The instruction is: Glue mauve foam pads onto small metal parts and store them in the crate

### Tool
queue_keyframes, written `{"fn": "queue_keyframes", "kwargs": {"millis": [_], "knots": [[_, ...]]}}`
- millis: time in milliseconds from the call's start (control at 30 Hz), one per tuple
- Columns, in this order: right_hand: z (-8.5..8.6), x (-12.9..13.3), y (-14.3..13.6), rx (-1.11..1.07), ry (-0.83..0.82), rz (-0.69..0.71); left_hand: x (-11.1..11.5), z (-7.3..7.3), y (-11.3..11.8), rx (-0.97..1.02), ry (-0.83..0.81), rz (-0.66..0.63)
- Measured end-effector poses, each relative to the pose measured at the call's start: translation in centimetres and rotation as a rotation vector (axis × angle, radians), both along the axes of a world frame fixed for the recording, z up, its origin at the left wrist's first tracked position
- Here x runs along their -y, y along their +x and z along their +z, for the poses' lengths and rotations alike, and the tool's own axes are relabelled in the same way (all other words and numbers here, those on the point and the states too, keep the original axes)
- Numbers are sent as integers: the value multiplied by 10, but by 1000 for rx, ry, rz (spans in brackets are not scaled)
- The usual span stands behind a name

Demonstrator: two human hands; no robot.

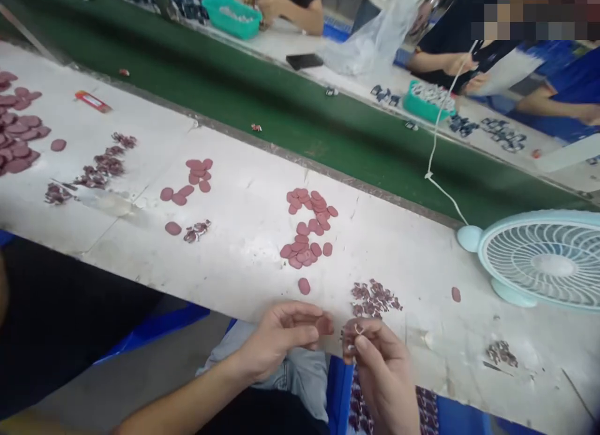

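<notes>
My right hand [382, 366] pinches a small piece with a thin pale loop [359, 330] between thumb and fingers, over the table's front edge. What kind of piece it is, I cannot make out. Just left of it, my left hand [290, 332] is half curled, thumb apart from the fingers, and nothing shows in it. Beyond my hands lies a pile of small maroon-and-white pieces [375, 299]. A single flat maroon oval disc [304, 286] rests farther left, in front of a cluster of similar discs [302, 252].
A light blue fan [553, 263] stands at right. More maroon discs [19, 135] and small pieces [110, 164] lie at left. Below the edge is a blue bin [340, 391] with maroon pieces. Across a green strip [300, 135], people work beside teal baskets [233, 17].
</notes>
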State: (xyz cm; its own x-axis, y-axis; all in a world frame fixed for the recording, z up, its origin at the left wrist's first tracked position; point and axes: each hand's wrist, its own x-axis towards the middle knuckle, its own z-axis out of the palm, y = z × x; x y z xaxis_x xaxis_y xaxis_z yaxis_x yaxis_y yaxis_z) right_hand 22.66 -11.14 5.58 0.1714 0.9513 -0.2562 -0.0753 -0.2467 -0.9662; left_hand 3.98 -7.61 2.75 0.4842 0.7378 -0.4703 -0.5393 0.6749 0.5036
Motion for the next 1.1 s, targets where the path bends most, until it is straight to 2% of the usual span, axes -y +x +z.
{"fn": "queue_keyframes", "kwargs": {"millis": [100, 267, 533, 767, 933, 1100], "knots": [[-12, 35, -8, -93, -110, -132, 7, -7, 12, 59, -7, -49], [-14, 49, -4, 24, -191, -163, 16, -12, 22, 155, 5, -108], [-14, 50, -5, -3, -171, -127, 18, -12, 20, 173, 44, -76], [0, 42, -7, 114, -201, -73, 18, -9, 18, 30, 120, -89], [-2, 42, -10, 93, -183, -116, 24, -7, 23, -16, 94, -11], [-3, 44, -14, 85, -169, -147, 27, -3, 25, -10, 96, -7]]}}
